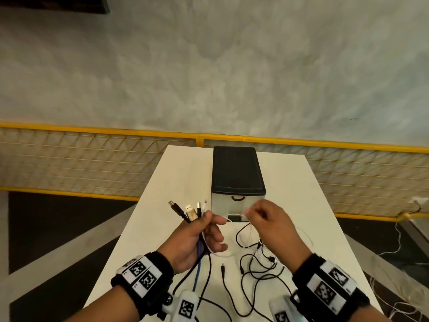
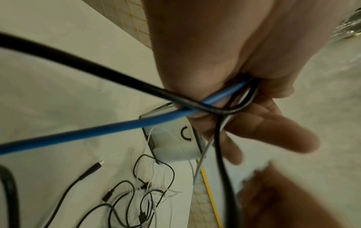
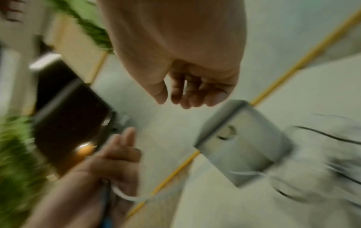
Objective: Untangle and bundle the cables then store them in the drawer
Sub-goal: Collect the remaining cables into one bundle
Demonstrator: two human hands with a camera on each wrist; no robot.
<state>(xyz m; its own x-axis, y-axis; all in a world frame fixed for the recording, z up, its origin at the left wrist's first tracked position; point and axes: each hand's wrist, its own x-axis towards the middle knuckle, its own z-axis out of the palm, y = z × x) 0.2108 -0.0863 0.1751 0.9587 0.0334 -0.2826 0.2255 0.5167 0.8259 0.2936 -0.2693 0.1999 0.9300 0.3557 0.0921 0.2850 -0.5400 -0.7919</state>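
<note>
left hand: fingers curled round a gathered bunch of cables just below their plugs; the connector ends fan out above the fist.
bunch contents: blue cable, thick black cable and thinner black leads; they cross one another where they leave the fist in the left wrist view.
right hand: raised in front of the drawer unit, fingertips brought together; it appears to pinch the white cable, but the contact is blurred in the right wrist view.
white cable path: runs from the left fist across to the right fingertips, then drops toward the tangle.
loose tangle: black and white leads on the white table, near the person, not yet gathered.
drawer unit: stands at the far middle of the table; its drawer front looks closed.
judged step: freeing the white cable from the tangle to add it to the bunch.
risk 1: a hard pull may tighten a knot in the tangle, since the leads overlap.
risk 2: the tangle may be dragged off the table edge by the pull.
risk 3: the left grip may slacken and let plugs slip out, as the bunch is unbound.
risk 4: the crossing strands under the fist may be bundled in still twisted.
</note>
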